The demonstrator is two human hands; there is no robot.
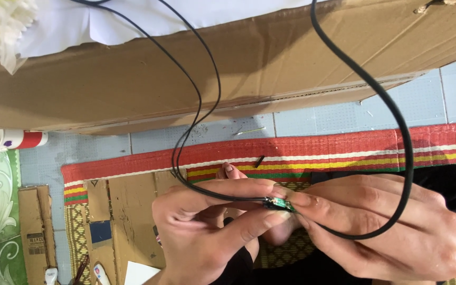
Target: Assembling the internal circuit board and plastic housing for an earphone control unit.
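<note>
Both hands met over the lap: the left hand [212,221] and right hand [391,227] each pinched an end of a small green circuit board [279,203] joined to a thin black cable [196,105]. Steady fingertip pressure at the board's edges, with the looping cable kept slack, seemed the best way to avoid straining the joint.

Small green circuit board [279,203] on black cable [207,113], pinched.

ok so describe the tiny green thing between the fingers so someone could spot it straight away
Start at the big cardboard sheet across the top, then drop to the two hands meeting low in the middle. Pinched between the left hand and right hand is a tiny green circuit board. It is the only green piece, and the thin black cable ends at it.
</note>
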